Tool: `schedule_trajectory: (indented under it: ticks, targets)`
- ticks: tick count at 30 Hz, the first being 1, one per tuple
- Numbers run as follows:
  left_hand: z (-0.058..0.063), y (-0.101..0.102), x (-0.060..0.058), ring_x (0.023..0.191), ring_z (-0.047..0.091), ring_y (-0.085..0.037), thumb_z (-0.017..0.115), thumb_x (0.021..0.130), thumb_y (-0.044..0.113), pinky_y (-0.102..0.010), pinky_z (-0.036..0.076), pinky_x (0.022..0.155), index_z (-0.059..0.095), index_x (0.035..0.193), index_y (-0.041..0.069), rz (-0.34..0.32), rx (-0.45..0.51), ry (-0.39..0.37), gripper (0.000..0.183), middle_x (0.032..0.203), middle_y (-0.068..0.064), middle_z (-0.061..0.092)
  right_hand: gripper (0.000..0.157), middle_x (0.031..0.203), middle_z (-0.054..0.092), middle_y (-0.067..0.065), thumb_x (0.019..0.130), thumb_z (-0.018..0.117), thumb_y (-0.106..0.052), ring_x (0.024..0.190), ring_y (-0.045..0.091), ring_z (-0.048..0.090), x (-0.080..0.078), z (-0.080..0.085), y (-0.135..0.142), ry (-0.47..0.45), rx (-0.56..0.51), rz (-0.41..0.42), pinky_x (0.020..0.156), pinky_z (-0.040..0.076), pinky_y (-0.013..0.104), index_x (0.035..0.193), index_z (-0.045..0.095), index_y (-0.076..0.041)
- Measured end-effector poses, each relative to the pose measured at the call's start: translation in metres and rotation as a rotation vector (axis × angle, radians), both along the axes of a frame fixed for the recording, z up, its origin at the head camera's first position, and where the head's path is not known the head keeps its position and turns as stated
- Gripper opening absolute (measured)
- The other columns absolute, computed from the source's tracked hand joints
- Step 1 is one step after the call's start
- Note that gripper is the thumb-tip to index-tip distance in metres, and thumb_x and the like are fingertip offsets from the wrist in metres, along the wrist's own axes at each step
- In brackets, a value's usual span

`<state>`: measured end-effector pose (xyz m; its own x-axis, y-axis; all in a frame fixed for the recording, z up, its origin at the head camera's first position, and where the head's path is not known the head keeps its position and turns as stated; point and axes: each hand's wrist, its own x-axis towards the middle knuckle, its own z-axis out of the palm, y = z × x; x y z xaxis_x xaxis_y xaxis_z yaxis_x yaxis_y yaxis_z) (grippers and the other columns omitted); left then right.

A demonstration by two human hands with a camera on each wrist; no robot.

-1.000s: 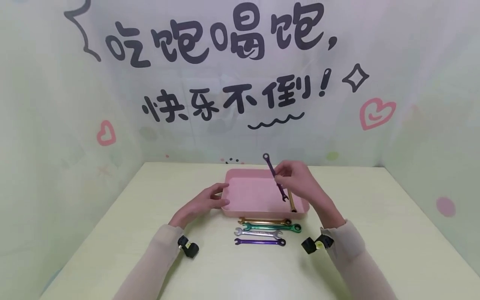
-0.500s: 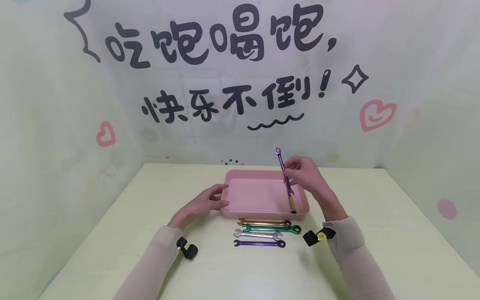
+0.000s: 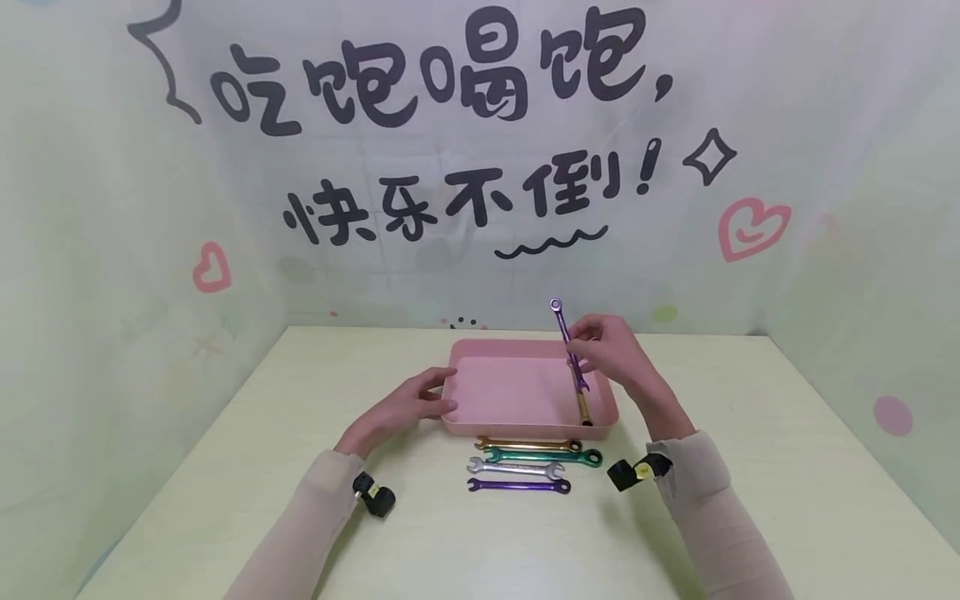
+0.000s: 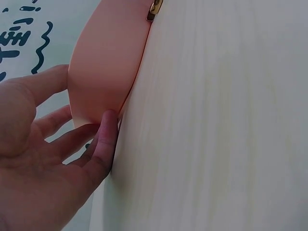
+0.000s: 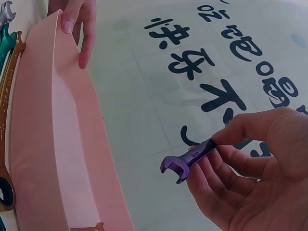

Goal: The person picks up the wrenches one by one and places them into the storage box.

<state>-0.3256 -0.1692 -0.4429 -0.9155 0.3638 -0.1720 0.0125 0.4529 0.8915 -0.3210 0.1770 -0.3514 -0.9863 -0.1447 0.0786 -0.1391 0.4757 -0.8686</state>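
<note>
My right grip pinches a purple combination wrench, ring end up, tilted above the right end of the pink tray. From here I see a gold wrench inside, below it. My left grip is relaxed, fingers touching the tray's left end. In front, on the surface, I have gold, green, silver double open-ended and purple wrenches in a row.

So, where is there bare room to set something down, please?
Bare: the pink tray between the left hand and the gold wrench inside it; the table outside both sleeves. Crowded: the tray's right end, beneath the right hand, and the four-wrench row in front.
</note>
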Motion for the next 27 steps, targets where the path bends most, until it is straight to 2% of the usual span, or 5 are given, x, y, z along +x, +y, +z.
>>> schedule_trajectory:
  ticks: [5,14,27]
  targets:
    - [0.000,0.000,0.001,0.140,0.052,-0.032,0.071,0.098,0.031,-0.059,0.037,0.121,0.039,0.159,0.024,0.002,-0.004,-0.001,0.069,0.159,-0.008,0.047,0.025,0.102,0.067,0.017,0.098,0.063,-0.011,0.084,0.022,0.067,0.000,-0.002,0.000,-0.012,0.006,0.005,0.084,0.065,0.047,0.117,0.066,0.005]
    - [0.002,0.000,0.001,0.142,0.050,-0.033,0.071,0.098,0.032,-0.060,0.035,0.123,0.038,0.160,0.024,0.003,0.001,-0.009,0.070,0.160,-0.009,0.046,0.026,0.103,0.067,0.017,0.098,0.064,-0.012,0.087,0.023,0.066,-0.002,-0.006,0.000,-0.033,0.030,-0.002,0.086,0.064,0.047,0.118,0.066,0.005]
    - [0.001,0.000,-0.002,0.144,0.048,-0.034,0.071,0.098,0.033,-0.059,0.038,0.121,0.039,0.159,0.025,0.005,-0.021,0.004,0.070,0.161,-0.009,0.044,0.028,0.109,0.069,0.020,0.099,0.064,-0.014,0.087,0.023,0.068,-0.007,-0.011,0.005,-0.055,0.039,-0.015,0.086,0.064,0.046,0.118,0.065,0.006]
